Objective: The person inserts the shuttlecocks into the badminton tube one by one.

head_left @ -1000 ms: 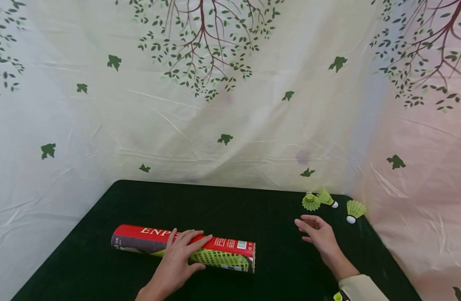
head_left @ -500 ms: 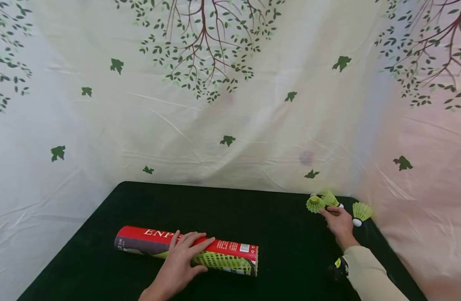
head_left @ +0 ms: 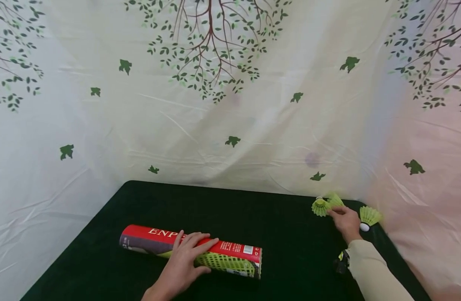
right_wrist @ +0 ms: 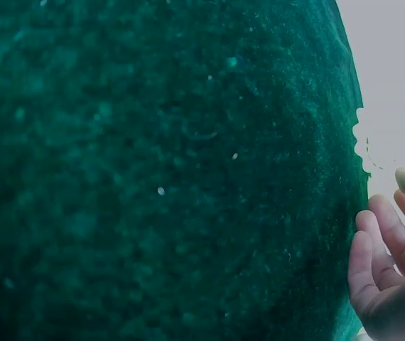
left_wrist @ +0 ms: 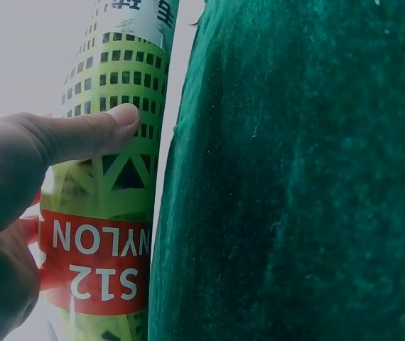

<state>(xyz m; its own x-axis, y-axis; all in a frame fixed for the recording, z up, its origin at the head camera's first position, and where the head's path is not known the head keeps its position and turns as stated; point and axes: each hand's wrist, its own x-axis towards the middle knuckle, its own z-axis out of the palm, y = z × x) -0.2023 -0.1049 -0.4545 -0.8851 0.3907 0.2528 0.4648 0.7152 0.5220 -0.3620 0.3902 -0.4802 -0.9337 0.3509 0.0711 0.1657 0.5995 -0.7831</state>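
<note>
Your left hand (head_left: 181,261), fingers spread, holds the tube (head_left: 232,256) between thumb and fingers. Your right hand (head_left: 345,221), fingers bent, has advanced since a second ago to the middle shuttlecock (head_left: 335,200), beyond the tube's right end; you can't tell whether it pinches. Farther right, another shuttlecock (head_left: 370,215) lies on the bench (head_left: 286,238).

The right hand (right_wrist: 401,288) is beside green cloth (right_wrist: 146,156).

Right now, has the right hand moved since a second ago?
Yes. Against the table, the right hand has gone forward and a little to the right, up by the middle birdie.
</note>
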